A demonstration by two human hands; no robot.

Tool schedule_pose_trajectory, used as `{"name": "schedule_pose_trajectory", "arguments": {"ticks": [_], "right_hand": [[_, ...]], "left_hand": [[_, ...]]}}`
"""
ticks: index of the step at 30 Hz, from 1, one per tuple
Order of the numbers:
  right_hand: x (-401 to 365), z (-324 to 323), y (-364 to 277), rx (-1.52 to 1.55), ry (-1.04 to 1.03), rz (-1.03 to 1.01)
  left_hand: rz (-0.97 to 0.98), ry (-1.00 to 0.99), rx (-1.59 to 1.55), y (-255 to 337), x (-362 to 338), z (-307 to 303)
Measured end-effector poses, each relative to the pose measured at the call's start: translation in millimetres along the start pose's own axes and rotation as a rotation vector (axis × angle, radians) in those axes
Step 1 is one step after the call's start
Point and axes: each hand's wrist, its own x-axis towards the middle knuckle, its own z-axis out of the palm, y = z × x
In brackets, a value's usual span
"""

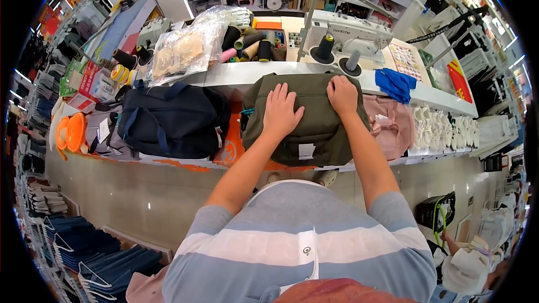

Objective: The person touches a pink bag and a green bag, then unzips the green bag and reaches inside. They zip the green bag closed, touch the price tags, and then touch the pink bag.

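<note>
An olive green bag (314, 134) lies in front of me on the counter, with a white tag on its near side. My left hand (282, 110) rests flat on the bag's top, fingers spread. Near the bag's right top edge, my right hand (342, 96) has its fingers bent and together against the fabric; whether they pinch any of it is too small to tell. A dark navy bag (174, 118) stands to the left, and a pink bag (388, 126) sits close on the right.
Behind the bags are a sewing machine (351, 31), thread cones (323, 50), a plastic-wrapped pack (185, 50) and a blue cloth (396, 84). White shoes (438, 128) line the right. A black basket (435, 212) and another person's arm (451, 243) are at lower right.
</note>
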Motion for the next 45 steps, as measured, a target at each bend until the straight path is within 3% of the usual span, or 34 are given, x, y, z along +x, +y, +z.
{"name": "schedule_pose_trajectory", "arguments": {"ticks": [45], "right_hand": [[-0.4,0.2,0.8,0.002,-0.001,0.008]], "left_hand": [[0.003,0.001,0.007,0.8,-0.4,-0.8]]}}
